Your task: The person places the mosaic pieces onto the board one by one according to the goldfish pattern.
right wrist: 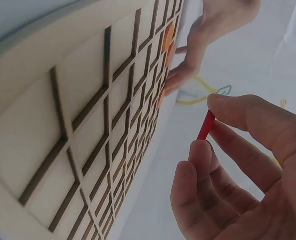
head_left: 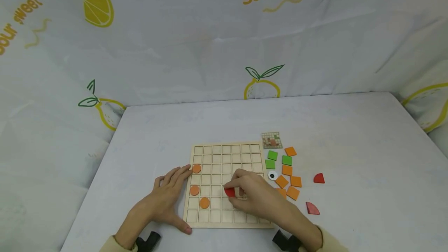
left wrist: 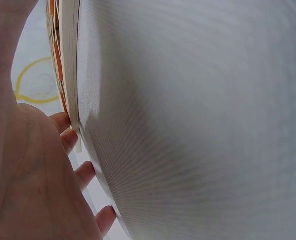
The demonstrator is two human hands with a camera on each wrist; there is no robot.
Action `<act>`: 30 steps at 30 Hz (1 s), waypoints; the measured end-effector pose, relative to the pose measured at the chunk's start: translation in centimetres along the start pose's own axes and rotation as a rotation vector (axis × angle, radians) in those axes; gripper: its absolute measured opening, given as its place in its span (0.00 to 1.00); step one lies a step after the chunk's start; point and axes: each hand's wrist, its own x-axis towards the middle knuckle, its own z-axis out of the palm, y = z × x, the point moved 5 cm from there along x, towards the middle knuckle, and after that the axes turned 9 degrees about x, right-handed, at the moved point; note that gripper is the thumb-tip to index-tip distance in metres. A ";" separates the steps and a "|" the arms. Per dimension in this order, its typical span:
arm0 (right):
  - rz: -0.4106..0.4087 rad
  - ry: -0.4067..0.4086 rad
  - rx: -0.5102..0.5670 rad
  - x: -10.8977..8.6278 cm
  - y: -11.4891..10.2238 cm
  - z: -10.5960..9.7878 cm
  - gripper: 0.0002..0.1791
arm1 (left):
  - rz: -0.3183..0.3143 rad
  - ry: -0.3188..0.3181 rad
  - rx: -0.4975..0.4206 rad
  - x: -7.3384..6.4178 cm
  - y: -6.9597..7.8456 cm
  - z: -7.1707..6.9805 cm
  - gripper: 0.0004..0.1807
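Observation:
A wooden grid board (head_left: 216, 179) lies on the table, with three orange round discs on its left side: an upper disc (head_left: 196, 168), a middle disc (head_left: 194, 190) and a lower disc (head_left: 204, 203). Over the board's middle, my right hand (head_left: 253, 191) pinches a flat red piece (head_left: 230, 192) between thumb and fingers; the right wrist view shows this red piece (right wrist: 206, 125) edge-on, held above the grid. My left hand (head_left: 167, 196) rests spread at the board's left edge, fingertips at the upper side and thumb at the lower left corner.
Right of the board lie several orange squares (head_left: 295, 181), three green squares (head_left: 287, 160) and a white disc with a black centre (head_left: 272, 175). A small patterned card (head_left: 271, 140) sits at the board's upper right corner. Two quarter-round pieces, one red (head_left: 319, 178) and one pinkish (head_left: 312, 208), lie farther right.

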 end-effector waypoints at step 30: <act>-0.012 -0.054 0.025 2.1 -0.6 5.0 0.13 | -0.005 0.009 0.019 0.0 0.1 -0.1 0.81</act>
